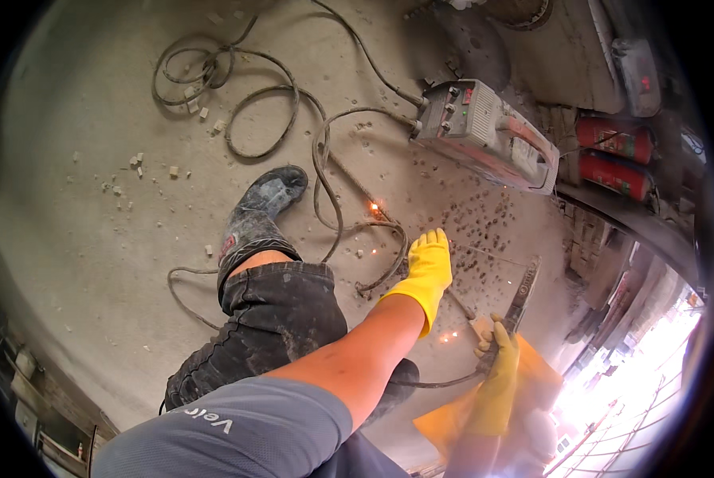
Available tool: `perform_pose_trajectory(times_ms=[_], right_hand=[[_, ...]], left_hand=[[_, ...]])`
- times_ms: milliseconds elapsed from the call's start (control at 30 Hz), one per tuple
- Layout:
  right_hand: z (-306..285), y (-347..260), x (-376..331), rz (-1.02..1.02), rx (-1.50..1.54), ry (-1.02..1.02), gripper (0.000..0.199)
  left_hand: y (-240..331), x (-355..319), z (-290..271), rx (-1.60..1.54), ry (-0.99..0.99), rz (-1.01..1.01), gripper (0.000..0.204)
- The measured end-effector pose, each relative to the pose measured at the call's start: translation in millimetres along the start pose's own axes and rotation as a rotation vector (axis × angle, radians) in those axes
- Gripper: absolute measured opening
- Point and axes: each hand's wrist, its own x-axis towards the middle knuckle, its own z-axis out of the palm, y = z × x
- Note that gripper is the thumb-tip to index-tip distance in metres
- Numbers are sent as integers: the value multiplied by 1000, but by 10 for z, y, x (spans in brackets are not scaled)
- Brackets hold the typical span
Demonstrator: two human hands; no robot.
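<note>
At lower right, the person's yellow-gloved right hand (pixel 500 362) is closed around a long dark tool (pixel 519 305). Near the centre, apart from it, the gloved left hand (pixel 431 267) extends; its grip cannot be told. A boxy machine (pixel 484 131) sits upper right.

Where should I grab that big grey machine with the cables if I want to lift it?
I'd put your grip around the middle of the reddish handle on the machine, coming from above. The raised bar faces upward and seems easiest to hold there; the cables enter at the opposite end.
</note>
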Motion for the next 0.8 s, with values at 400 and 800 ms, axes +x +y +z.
perform_pose_trajectory(times_ms=[400,800], right_hand=[[490,-308,-16,-57,129,-26,56],[581,-315,119,4,248,-28,53]], left_hand=[[215,172,-1011,-254,-429,-1,46],[86,920,-1809,-510,-602,97,31]])
